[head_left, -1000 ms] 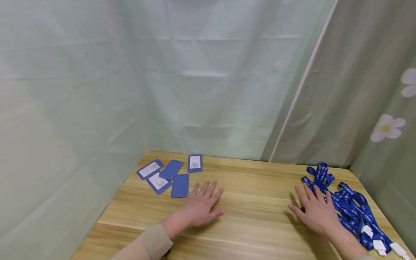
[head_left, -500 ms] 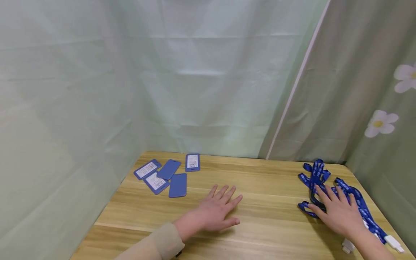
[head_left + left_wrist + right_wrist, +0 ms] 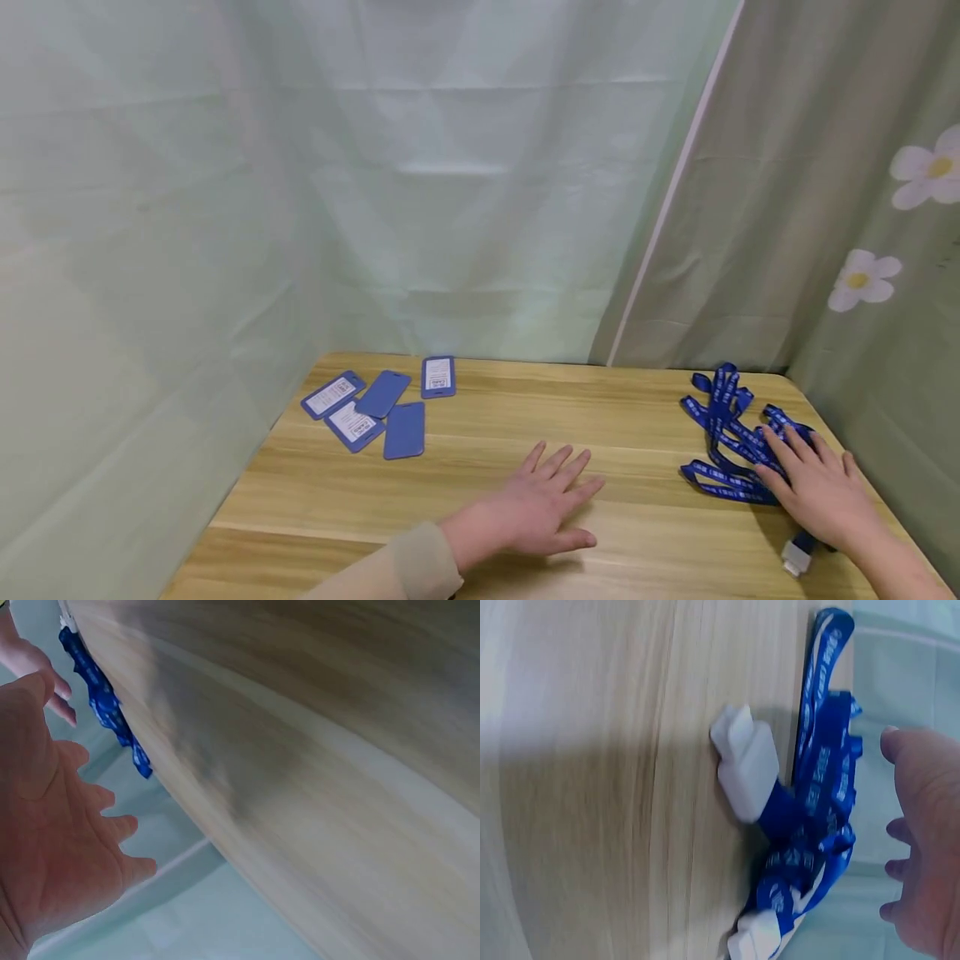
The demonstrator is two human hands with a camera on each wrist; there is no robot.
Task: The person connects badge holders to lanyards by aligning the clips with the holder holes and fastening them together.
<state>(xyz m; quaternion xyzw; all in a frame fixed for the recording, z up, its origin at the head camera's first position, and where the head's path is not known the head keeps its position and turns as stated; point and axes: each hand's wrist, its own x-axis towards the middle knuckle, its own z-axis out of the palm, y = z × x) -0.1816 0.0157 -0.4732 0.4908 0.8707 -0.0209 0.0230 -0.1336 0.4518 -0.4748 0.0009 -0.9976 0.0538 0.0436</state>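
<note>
A tangle of blue lanyards (image 3: 731, 433) with white printing lies at the right of the table. My right hand (image 3: 823, 492) hovers above its near part, fingers spread, holding nothing. In the right wrist view white plastic clips (image 3: 751, 769) end the blue straps, apart from the hand. My left hand (image 3: 536, 508) floats over the middle of the table, palm down with straight spread fingers and a shadow beneath. Several blue card holders (image 3: 403, 431) lie at the far left, a few overlapping. Some show a white printed card (image 3: 438, 375); others lie with the plain blue side up.
The wooden table (image 3: 525, 408) is bounded by a pale green curtain (image 3: 480, 208) at the back and left. A greyer curtain with white flowers (image 3: 862, 281) hangs close along the right edge.
Both hands have moved right in the head view, the right one farther over the lanyards, baring more of their left part. The view has shifted slightly; the card holders stay put on the table.
</note>
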